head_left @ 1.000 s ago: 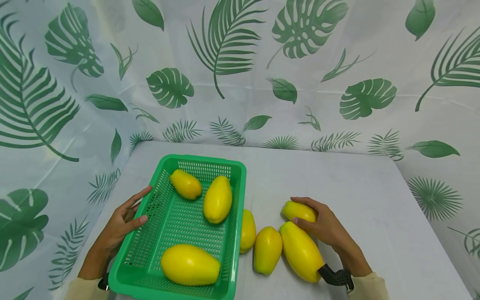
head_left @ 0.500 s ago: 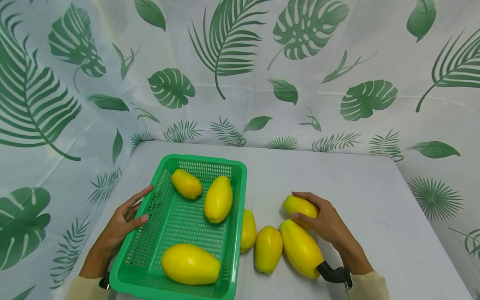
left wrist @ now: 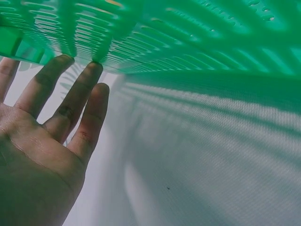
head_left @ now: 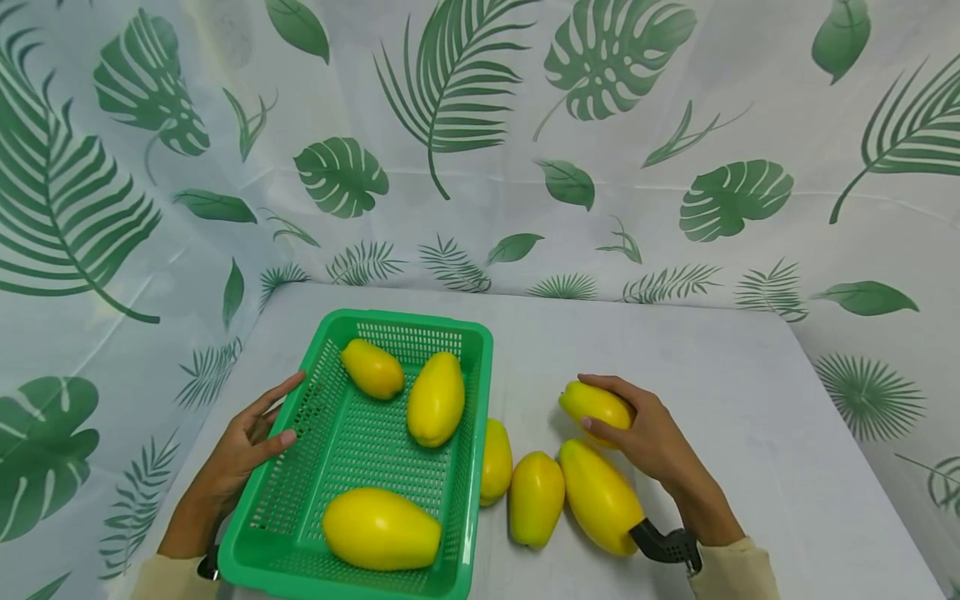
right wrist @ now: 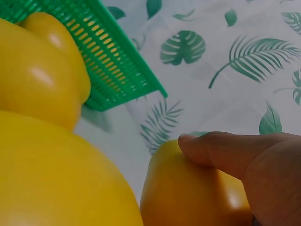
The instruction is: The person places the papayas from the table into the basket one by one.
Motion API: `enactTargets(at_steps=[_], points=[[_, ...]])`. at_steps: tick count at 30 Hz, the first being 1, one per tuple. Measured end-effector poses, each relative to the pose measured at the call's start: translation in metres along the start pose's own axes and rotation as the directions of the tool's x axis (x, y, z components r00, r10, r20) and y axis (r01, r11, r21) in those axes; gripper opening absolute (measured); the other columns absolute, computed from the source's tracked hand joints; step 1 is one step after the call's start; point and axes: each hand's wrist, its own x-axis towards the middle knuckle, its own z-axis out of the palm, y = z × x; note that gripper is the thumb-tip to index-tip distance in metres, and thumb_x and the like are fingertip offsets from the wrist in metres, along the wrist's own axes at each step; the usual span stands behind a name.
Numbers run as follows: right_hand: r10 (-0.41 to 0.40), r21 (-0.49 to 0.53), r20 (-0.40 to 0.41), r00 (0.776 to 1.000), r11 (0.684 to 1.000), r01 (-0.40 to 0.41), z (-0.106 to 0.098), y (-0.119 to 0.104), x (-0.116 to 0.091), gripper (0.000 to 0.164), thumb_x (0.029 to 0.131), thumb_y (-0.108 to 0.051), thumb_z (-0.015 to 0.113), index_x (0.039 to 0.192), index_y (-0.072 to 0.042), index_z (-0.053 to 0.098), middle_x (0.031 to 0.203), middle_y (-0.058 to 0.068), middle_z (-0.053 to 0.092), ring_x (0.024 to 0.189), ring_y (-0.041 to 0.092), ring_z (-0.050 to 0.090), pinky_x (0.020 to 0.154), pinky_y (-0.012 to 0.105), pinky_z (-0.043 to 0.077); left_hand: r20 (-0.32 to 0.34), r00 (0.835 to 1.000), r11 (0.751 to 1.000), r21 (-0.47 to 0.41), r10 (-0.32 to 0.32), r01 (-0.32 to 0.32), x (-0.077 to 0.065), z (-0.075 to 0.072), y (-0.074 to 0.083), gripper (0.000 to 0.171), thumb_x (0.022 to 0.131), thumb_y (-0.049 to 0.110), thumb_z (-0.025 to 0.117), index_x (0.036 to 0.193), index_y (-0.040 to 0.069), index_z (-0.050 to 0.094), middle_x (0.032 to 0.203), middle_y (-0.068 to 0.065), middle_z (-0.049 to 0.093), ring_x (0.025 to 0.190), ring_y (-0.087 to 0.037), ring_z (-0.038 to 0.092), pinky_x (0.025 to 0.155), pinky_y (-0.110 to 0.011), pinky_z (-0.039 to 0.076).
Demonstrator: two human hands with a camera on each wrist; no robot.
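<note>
My right hand (head_left: pixel 648 433) grips a small yellow papaya (head_left: pixel 598 408) at the right, the thumb lying across its near side. In the right wrist view the thumb presses on that papaya (right wrist: pixel 193 188); the other fingers are hidden behind it. A large papaya (head_left: pixel 602 500) lies just in front of this hand. At the left, my left hand (head_left: pixel 243 450) rests against the long side of a green plastic basket (head_left: pixel 486 392). The left wrist view shows its fingers (left wrist: pixel 82 94) extended, with fingertips at the slotted wall.
Inside the basket lie a small papaya (head_left: pixel 372 369), a medium one (head_left: pixel 437 400) and a large one (head_left: pixel 382 529). Between basket and right hand are two more papayas, one (head_left: pixel 496 463) partly behind the rim and one (head_left: pixel 536 500) beside it. Leaf-patterned cloth (head_left: pixel 480 167) hangs behind the white table (head_left: pixel 750 417).
My right hand has shifted slightly away from me with the small papaya, widening its gap from the large one. The left hand and basket stay where they were.
</note>
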Motion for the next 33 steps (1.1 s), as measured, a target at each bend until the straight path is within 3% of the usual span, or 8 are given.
enactTargets(at_steps=[6, 33], points=[[-0.022, 0.02, 0.0, 1.0, 1.0, 0.022, 0.001, -0.005, 0.002, 0.06, 0.099, -0.03, 0.078, 0.155, -0.024, 0.056, 0.158, 0.007, 0.055, 0.127, 0.029, 0.061, 0.096, 0.021, 0.053, -0.016, 1.0, 0.999, 0.039, -0.011, 0.012, 0.0, -0.001, -0.001, 0.073, 0.106, -0.001, 0.055, 0.171, 0.015, 0.027, 0.176, 0.005, 0.027, 0.145, 0.0, 0.049, 0.103, -0.021, 0.051], [-0.101, 0.071, 0.007, 0.995, 0.992, 0.1, 0.011, -0.029, 0.009, 0.056, 0.099, -0.024, 0.079, 0.152, -0.022, 0.06, 0.153, 0.006, 0.061, 0.121, 0.027, 0.061, 0.096, 0.025, 0.053, -0.011, 1.0, 1.0, -0.004, -0.007, 0.007, 0.0, 0.0, -0.001, 0.072, 0.106, 0.0, 0.054, 0.171, 0.014, 0.025, 0.174, 0.006, 0.032, 0.144, -0.003, 0.052, 0.102, -0.026, 0.055]])
